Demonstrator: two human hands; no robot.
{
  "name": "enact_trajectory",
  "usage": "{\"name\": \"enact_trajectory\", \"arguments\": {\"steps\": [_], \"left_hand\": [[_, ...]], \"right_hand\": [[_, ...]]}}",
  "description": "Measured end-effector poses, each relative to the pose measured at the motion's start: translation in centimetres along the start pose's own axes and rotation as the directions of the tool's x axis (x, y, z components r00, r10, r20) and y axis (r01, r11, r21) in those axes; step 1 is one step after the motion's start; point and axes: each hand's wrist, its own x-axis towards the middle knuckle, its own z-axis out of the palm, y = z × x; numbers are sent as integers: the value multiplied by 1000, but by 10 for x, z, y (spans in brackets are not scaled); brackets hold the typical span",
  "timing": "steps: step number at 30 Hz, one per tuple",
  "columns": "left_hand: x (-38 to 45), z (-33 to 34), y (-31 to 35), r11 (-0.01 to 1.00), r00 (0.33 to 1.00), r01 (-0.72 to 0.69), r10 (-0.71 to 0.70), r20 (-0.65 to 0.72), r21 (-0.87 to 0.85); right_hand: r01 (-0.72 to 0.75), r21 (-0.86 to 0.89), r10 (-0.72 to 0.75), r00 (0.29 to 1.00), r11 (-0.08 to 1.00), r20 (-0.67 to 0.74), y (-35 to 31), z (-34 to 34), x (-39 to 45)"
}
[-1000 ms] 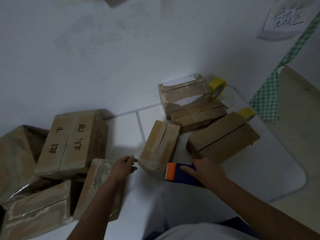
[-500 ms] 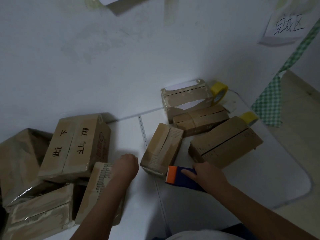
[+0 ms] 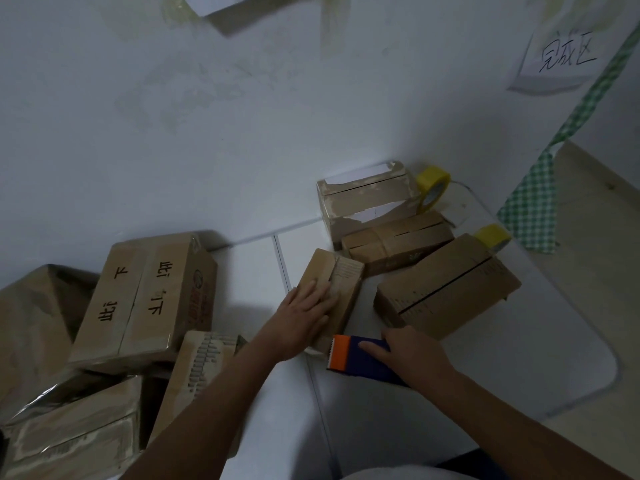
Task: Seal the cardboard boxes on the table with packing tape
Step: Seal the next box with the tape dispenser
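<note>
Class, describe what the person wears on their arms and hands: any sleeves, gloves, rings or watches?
The left hand and right hand are bare: no gloves, and no rings show on the fingers. Both forearms are uncovered to the frame's bottom edge, with no sleeves, watch or bands visible. A pale garment shows at the bottom edge.

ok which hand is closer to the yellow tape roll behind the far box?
Right. The right hand grips the tape dispenser at the table's near edge, below the yellow tape roll. The left hand lies flat on the small box, further left of it.
</note>
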Motion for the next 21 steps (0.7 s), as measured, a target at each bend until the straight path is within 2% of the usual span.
{"name": "enact_trajectory", "arguments": {"steps": [9,14,18,21], "left_hand": [[0,22,-7,996,1000,0,-2,20,94],[1,24,-12,992,1000,-19,17,18,127],[-1,26,-11,990,999,-32,36,-26,138],[-1,27,-12,988,998,-54,59,-33,142]], "right_hand": [[-17,118,14,1000,993,28,6,-6,-5],[-10,110,3,998,994,65,0,-13,-5],[-19,132,15,1000,991,26,6,-8,-9],[28,128,-23,999,991,-36,9,-3,-13]]}}
